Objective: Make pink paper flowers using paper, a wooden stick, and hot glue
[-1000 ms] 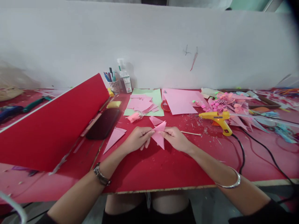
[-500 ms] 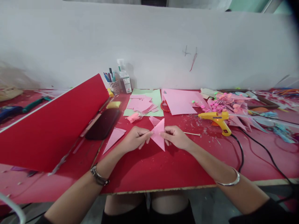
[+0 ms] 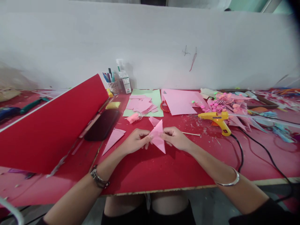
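Note:
A folded piece of pink paper [image 3: 158, 137], roughly triangular with one point up and one down, is held above the red table [image 3: 150, 175]. My left hand [image 3: 138, 139] pinches its left side between thumb and fingers. On the opposite side my right hand [image 3: 174, 137] grips the paper in the same way, thumb on the near face. Behind the hands lies a small pink paper piece [image 3: 154, 121], partly covered. Left of my left hand rests a pink paper triangle [image 3: 114, 139]. A thin stick [image 3: 192, 134] lies beyond my right hand.
A yellow glue gun [image 3: 217, 120] with a black cord lies at right, before a pile of pink paper pieces [image 3: 227, 104]. Pink cutouts [image 3: 142, 104] rest on green paper [image 3: 134, 114]. A black phone [image 3: 102, 125] and an upright red board [image 3: 58, 128] are at left.
Both hands keep their hold on the folded pink paper. The paper has tilted slightly, its top point leaning a little to the left.

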`<action>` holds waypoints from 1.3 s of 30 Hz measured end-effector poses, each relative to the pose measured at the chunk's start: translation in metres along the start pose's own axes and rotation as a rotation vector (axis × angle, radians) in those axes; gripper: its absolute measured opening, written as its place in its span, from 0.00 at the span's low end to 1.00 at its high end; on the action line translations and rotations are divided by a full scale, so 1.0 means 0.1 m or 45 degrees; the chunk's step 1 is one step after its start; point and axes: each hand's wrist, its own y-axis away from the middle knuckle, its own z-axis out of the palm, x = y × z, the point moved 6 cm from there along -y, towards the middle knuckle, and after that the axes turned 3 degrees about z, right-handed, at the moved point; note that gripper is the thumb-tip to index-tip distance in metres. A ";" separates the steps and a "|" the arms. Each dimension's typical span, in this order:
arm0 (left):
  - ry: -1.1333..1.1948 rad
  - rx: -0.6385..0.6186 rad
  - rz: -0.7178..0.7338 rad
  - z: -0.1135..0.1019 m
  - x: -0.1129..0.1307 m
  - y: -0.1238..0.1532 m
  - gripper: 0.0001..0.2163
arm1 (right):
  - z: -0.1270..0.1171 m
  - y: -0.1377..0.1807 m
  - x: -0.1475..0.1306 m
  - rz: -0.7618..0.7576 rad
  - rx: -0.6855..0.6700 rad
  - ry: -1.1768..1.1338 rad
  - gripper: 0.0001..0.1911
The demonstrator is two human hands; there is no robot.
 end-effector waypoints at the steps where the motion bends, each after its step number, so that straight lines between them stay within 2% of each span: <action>1: -0.030 -0.014 -0.008 0.02 0.00 0.00 0.19 | 0.02 0.00 0.00 -0.004 -0.023 0.008 0.17; 7: -0.050 -0.037 -0.061 0.05 0.02 -0.02 0.17 | 0.08 0.01 0.00 -0.027 -0.081 0.032 0.13; 11: -0.101 -0.006 -0.049 0.02 0.02 -0.02 0.19 | 0.09 0.01 -0.01 -0.006 -0.084 0.052 0.08; 16: 0.045 -0.020 -0.101 0.05 0.01 -0.01 0.16 | 0.09 0.02 -0.03 -0.008 -0.083 0.099 0.12; 19: 0.153 -0.008 -0.140 0.06 -0.01 -0.01 0.17 | 0.06 0.01 -0.03 -0.028 -0.020 0.110 0.13; 22: 0.199 0.034 -0.160 0.06 -0.03 -0.02 0.19 | 0.00 0.02 -0.09 -0.168 0.124 0.096 0.07; 23: 0.210 0.042 -0.164 0.06 -0.03 -0.02 0.19 | -0.01 0.03 -0.13 -0.237 0.150 0.098 0.10; 26: 0.230 0.082 -0.192 0.04 -0.05 -0.02 0.19 | 0.00 0.06 -0.22 -0.401 0.124 0.183 0.33; 28: 0.220 0.127 -0.213 0.02 -0.05 -0.01 0.18 | 0.02 0.08 -0.26 -0.430 0.087 0.315 0.40; 30: 0.194 0.154 -0.216 0.00 -0.05 -0.01 0.18 | 0.04 0.09 -0.28 -0.420 0.041 0.442 0.37; 32: 0.171 0.143 -0.204 0.00 -0.05 -0.01 0.18 | 0.05 0.10 -0.30 -0.431 0.026 0.516 0.29; 35: 0.159 0.109 -0.211 0.01 -0.05 -0.01 0.18 | 0.03 0.11 -0.33 -0.486 0.093 0.546 0.21; 39: 0.118 0.104 -0.227 0.00 -0.07 -0.01 0.19 | 0.01 0.10 -0.33 -0.510 0.165 0.554 0.17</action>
